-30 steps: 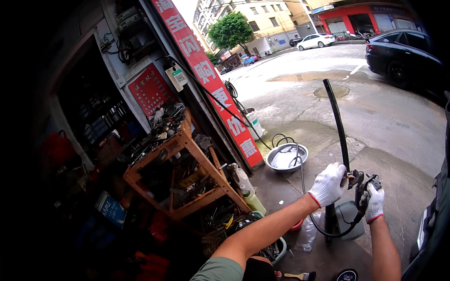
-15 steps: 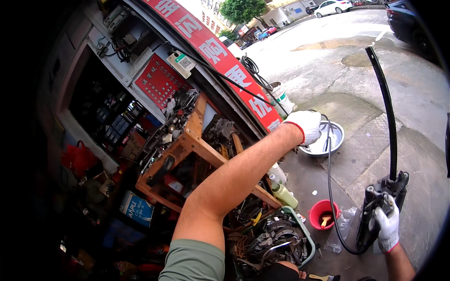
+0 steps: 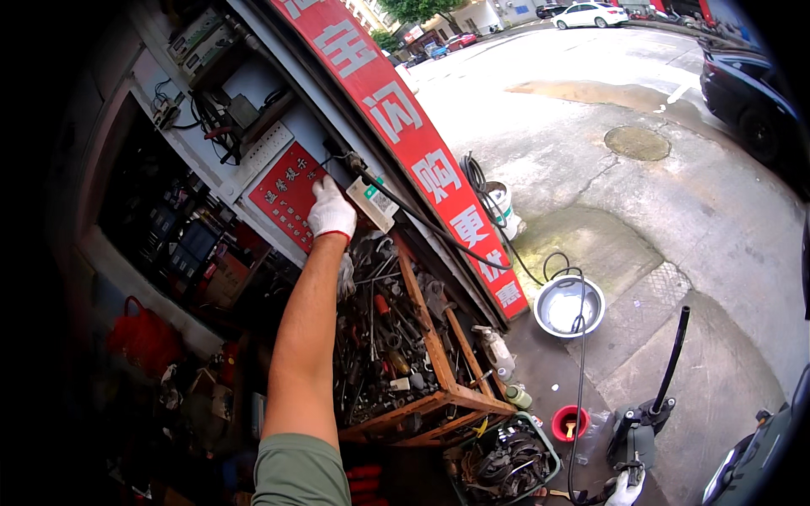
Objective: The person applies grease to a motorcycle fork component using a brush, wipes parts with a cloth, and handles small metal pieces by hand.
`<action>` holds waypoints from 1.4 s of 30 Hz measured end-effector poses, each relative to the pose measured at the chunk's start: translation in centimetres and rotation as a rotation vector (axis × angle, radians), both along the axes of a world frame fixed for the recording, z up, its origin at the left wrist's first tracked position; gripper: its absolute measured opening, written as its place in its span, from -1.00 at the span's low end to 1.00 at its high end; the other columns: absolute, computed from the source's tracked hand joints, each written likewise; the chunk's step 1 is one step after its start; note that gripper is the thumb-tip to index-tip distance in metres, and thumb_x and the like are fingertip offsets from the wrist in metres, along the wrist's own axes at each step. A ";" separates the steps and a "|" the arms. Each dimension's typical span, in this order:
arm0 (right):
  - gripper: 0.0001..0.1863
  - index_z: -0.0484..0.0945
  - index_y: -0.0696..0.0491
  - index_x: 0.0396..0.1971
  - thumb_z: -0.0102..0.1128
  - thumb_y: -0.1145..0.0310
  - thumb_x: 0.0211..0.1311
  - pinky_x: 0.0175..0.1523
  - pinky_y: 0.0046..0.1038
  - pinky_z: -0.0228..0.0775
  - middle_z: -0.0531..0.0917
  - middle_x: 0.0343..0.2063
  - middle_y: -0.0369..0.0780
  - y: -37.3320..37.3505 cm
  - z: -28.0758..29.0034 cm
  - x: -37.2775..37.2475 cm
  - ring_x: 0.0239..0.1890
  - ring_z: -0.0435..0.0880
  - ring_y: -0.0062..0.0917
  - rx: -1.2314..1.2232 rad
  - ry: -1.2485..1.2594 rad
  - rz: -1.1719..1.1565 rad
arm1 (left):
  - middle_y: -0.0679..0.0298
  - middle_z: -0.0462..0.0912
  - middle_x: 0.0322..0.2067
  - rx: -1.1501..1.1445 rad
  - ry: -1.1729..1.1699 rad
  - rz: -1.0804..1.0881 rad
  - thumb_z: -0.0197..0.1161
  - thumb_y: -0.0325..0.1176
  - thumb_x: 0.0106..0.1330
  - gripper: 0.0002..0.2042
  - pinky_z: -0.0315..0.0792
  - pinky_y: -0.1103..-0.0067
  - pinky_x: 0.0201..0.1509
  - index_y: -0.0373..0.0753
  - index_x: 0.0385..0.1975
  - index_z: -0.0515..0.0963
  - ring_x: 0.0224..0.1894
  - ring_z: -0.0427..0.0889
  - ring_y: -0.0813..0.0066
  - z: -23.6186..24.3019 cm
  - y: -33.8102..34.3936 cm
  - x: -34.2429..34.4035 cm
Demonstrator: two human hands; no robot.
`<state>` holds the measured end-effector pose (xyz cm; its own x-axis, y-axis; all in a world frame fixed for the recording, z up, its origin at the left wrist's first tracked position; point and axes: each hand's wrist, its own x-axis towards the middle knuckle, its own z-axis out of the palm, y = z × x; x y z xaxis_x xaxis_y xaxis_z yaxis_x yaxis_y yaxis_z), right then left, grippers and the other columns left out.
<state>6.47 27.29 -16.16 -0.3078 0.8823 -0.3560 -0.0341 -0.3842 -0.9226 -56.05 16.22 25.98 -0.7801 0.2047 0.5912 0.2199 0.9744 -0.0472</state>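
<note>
My left hand [image 3: 331, 211], in a white knitted glove, is raised against a red notice board [image 3: 283, 198] on the wall. Its forefinger is stretched upward and I see nothing held in it. Just to its right hang a white card box [image 3: 373, 202] and a pipe fitting with a black hose [image 3: 439, 232]. At the lower right my gloved right hand [image 3: 626, 489] is closed on a small dark part, too little seen to name. It is at the foot of a dark grey device [image 3: 643, 443] with a tall black tube [image 3: 673, 358].
A wooden bench [image 3: 439, 358] is heaped with tools. Below it stands a green crate [image 3: 553, 464] of metal parts. Nearby are a red bucket [image 3: 569, 423] with a brush, a steel basin [image 3: 584, 287], a white bucket [image 3: 510, 223] and a thin hose [image 3: 582, 379] across the paving.
My left hand has moved from beside the basin, up and left to the notice board. My view has turned left; the right hand and the device now appear lower down.
</note>
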 end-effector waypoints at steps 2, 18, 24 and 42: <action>-0.56 0.32 0.15 0.22 0.10 0.40 0.40 -0.30 -0.56 0.43 0.58 -0.07 -0.19 -0.8 0.8 -0.5 -0.36 0.53 -0.61 0.001 -0.056 -0.100 | 0.04 0.03 0.46 0.004 -0.041 0.043 0.14 -0.47 0.21 -0.28 0.52 0.22 0.13 -0.19 0.42 0.05 0.11 0.58 -0.12 2.5 -1.6 -4.0; -0.93 0.53 -0.03 -0.23 0.09 0.39 0.37 -0.59 -0.51 0.36 0.59 -0.62 -0.29 -2.3 -8.2 1.3 -0.67 0.56 -0.55 -0.173 -0.058 -0.404 | -0.05 0.50 0.05 -0.220 -0.305 -0.229 0.07 -0.39 0.27 -0.48 0.48 0.27 0.11 -0.32 0.25 0.22 0.01 0.61 0.07 2.7 -4.4 -27.0; -0.89 0.47 -0.03 -0.21 0.17 0.44 0.30 -0.60 -0.38 0.46 0.55 -0.52 -0.26 -0.9 -4.4 1.3 -0.64 0.58 -0.44 -0.485 0.148 -0.673 | 0.03 0.57 -0.04 -0.173 -0.373 -0.264 0.00 -0.35 0.37 -0.60 0.44 0.35 0.12 -0.38 0.16 0.32 -0.02 0.60 0.18 3.4 -4.0 -33.7; -0.86 0.45 0.04 -0.17 0.16 0.43 0.33 -0.59 -0.51 0.39 0.59 -0.62 -0.22 4.4 -13.4 8.3 -0.67 0.57 -0.53 -0.438 0.145 -0.607 | -0.01 0.59 -0.12 -0.243 -1.301 -0.704 0.14 -0.43 0.24 -0.56 0.48 0.36 0.07 -0.23 0.15 0.38 -0.12 0.63 0.09 -34.5 6.2 26.8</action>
